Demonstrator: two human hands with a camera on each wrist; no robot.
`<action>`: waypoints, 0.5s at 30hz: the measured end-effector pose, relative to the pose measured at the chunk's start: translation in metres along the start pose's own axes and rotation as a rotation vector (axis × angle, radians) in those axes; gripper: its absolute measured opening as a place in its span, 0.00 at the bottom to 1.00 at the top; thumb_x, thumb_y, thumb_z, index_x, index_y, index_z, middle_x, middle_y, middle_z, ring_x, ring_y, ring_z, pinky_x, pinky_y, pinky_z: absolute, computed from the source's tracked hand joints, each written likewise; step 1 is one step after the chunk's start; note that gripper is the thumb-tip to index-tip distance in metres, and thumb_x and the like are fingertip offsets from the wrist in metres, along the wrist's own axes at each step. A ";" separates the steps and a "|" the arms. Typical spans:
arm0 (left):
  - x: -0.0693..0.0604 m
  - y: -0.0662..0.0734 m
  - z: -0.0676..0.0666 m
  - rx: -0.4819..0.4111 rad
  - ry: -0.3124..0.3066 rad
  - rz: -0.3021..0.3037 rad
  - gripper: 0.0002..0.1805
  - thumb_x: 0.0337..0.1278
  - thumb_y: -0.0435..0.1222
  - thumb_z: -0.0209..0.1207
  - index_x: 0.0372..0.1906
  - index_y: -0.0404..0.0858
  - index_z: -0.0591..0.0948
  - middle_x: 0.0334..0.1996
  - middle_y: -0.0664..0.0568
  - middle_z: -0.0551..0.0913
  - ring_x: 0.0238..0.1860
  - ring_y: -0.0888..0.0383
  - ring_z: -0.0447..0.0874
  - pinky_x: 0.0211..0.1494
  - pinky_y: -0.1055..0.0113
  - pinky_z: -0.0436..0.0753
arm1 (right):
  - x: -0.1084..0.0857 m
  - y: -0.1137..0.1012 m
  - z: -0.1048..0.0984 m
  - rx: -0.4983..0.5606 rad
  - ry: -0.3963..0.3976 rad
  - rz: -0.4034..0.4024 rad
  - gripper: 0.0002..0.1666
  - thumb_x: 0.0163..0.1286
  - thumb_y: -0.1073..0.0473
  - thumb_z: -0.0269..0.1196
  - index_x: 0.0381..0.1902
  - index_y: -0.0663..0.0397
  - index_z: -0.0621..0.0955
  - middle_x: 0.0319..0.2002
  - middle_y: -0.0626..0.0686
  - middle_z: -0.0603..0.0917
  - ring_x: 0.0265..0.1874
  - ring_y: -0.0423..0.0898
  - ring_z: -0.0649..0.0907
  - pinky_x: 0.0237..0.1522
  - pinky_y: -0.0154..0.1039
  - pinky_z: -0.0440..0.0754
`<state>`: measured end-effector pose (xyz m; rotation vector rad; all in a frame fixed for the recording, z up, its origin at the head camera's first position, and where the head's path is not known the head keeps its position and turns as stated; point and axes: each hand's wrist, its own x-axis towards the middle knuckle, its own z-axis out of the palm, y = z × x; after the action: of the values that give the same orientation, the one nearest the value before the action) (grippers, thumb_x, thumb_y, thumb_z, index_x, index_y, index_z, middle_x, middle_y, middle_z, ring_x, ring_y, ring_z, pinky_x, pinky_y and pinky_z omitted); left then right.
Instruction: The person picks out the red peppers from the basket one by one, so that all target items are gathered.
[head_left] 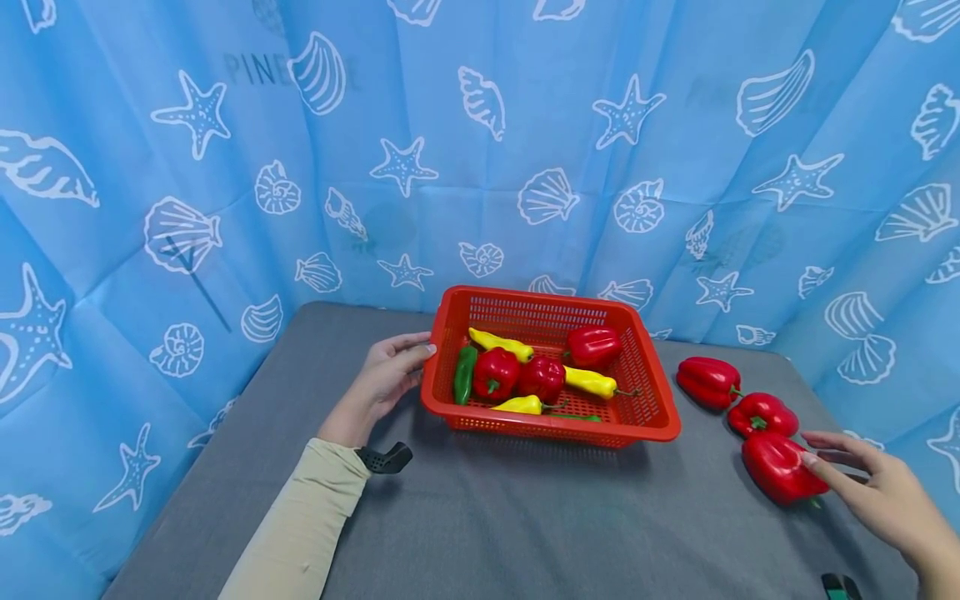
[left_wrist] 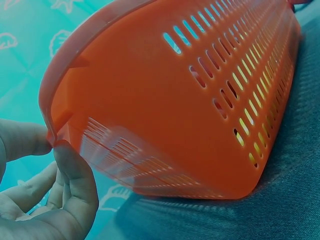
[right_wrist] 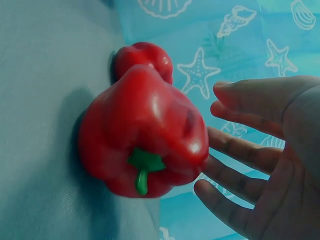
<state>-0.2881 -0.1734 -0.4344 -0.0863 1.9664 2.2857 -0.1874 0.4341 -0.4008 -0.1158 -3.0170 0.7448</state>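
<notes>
My left hand [head_left: 381,379] pinches the left rim of a red plastic basket [head_left: 555,427]. In the left wrist view, the thumb and a finger [left_wrist: 77,172] lie on either side of the rim. Inside the basket are several peppers: red bell peppers [head_left: 497,373], yellow peppers [head_left: 590,382] and a green pepper [head_left: 464,375]. At the right, my right hand [head_left: 881,483] is beside the nearest red bell pepper [head_left: 780,468], its fingers spread and loosely bent. In the right wrist view, that pepper's green stem [right_wrist: 144,170] faces the camera; whether a fingertip touches it is unclear.
Two more red bell peppers, one in the middle [head_left: 762,415] and one farther back [head_left: 708,382], lie on the grey tabletop [head_left: 540,517]. A blue curtain [head_left: 480,225] with shell and starfish prints hangs behind and at both sides. A dark object [head_left: 841,586] shows at the bottom right.
</notes>
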 end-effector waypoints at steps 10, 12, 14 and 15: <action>0.001 0.001 -0.001 0.007 -0.001 -0.003 0.26 0.72 0.42 0.66 0.71 0.42 0.79 0.67 0.43 0.82 0.59 0.50 0.86 0.59 0.60 0.90 | 0.006 -0.019 -0.004 0.028 0.053 -0.058 0.36 0.79 0.53 0.64 0.70 0.77 0.69 0.62 0.83 0.72 0.54 0.77 0.74 0.29 0.32 0.85; 0.001 0.000 -0.001 0.006 -0.003 -0.004 0.26 0.72 0.42 0.66 0.71 0.42 0.79 0.67 0.43 0.82 0.59 0.50 0.86 0.59 0.60 0.89 | 0.008 -0.024 -0.004 0.036 0.061 -0.087 0.36 0.77 0.54 0.66 0.70 0.76 0.69 0.62 0.82 0.72 0.54 0.77 0.74 0.29 0.25 0.81; 0.001 0.000 -0.002 0.005 -0.005 -0.005 0.26 0.73 0.42 0.66 0.71 0.42 0.79 0.67 0.43 0.82 0.59 0.50 0.86 0.60 0.59 0.89 | 0.008 -0.028 -0.003 0.048 0.072 -0.115 0.37 0.76 0.54 0.67 0.71 0.74 0.70 0.63 0.80 0.73 0.54 0.66 0.78 0.29 0.18 0.73; 0.000 -0.001 -0.002 0.003 -0.006 -0.005 0.26 0.73 0.42 0.66 0.71 0.42 0.79 0.67 0.43 0.82 0.58 0.51 0.87 0.59 0.60 0.89 | 0.009 -0.031 -0.002 0.052 0.079 -0.130 0.37 0.76 0.54 0.68 0.71 0.73 0.71 0.62 0.79 0.74 0.54 0.56 0.80 0.30 0.16 0.72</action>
<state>-0.2885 -0.1751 -0.4353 -0.0837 1.9650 2.2772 -0.1984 0.4087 -0.3847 0.0511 -2.8946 0.7858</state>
